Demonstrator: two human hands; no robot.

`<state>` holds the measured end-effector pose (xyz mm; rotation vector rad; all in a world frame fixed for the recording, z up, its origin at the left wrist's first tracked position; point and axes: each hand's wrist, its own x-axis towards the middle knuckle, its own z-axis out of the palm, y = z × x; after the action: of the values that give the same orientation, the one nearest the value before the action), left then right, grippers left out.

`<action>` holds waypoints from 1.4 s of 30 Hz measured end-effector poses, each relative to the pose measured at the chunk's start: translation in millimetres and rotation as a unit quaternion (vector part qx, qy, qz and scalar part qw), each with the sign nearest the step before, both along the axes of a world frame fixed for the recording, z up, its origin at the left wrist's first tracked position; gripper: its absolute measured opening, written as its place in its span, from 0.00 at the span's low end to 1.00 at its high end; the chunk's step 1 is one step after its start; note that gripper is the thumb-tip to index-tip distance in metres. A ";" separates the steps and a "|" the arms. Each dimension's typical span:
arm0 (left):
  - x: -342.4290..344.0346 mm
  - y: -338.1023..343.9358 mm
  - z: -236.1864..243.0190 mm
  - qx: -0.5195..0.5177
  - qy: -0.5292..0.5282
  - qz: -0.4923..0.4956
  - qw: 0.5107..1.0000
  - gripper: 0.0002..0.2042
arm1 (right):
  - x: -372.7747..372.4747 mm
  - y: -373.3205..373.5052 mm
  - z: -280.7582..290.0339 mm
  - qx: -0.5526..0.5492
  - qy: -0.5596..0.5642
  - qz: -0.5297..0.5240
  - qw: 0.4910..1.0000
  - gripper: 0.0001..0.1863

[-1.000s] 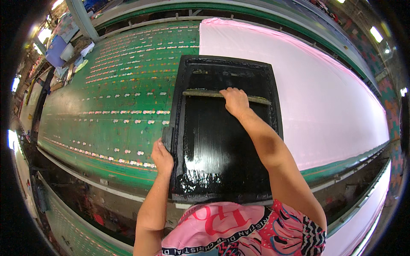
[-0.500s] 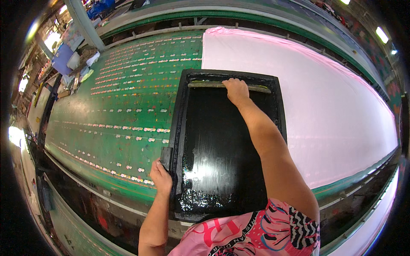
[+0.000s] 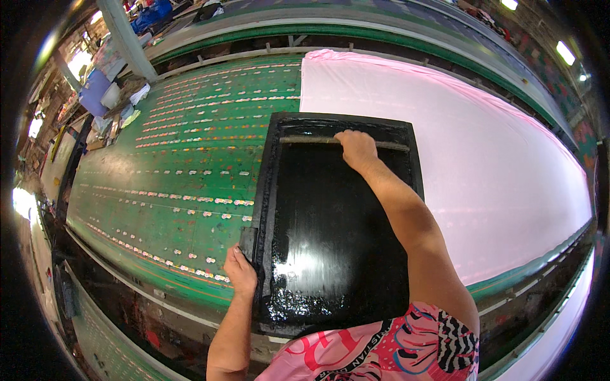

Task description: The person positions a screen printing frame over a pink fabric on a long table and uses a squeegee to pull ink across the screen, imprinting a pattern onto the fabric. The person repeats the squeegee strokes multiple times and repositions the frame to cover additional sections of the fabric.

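Note:
A black screen-printing frame [image 3: 340, 209] lies across the edge between the green table and the pink cloth [image 3: 495, 171]. Its inside is coated with wet, shiny black ink, with a bright glare near my body. My right hand [image 3: 358, 149] grips a long, narrow squeegee [image 3: 308, 140] by its upper edge, near the far end of the frame. The squeegee runs across most of the frame's width. My left hand [image 3: 241, 272] is closed on a dark block-like grip [image 3: 248, 242] on the frame's left side, with the thumb along it.
The green printing table [image 3: 171, 171] carries rows of small multicoloured printed marks. Bunched pink fabric lines the cloth's far edge. A grey post [image 3: 127, 41] stands at the far left, near a blue-purple container [image 3: 94, 92] and a white bucket [image 3: 110, 93]. Another long table lies beyond.
My right hand and the squeegee have come slightly toward me inside the frame. The squeegee's tilt has changed a little. My left hand keeps its hold, and the whole view has shifted slightly.

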<state>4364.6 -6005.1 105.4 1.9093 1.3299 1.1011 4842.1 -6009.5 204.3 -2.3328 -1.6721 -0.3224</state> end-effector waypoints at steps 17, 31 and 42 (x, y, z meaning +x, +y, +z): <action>-1.8 -0.4 4.5 -0.005 0.052 0.007 0.999 0.18 | 44.4 33.8 -20.4 0.069 -0.055 -0.015 0.996 0.08; 0.3 -3.2 13.4 0.015 0.063 0.000 0.998 0.17 | 58.5 34.1 12.5 -0.080 0.044 -0.011 0.996 0.17; 0.6 8.3 1.8 0.034 0.061 -0.014 0.997 0.16 | -70.9 -86.3 22.5 -0.160 0.105 0.012 0.981 0.14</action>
<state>4365.2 -5996.8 107.2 2.0667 1.3417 1.0429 4771.2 -6095.8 226.8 -2.4587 -1.7525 0.2096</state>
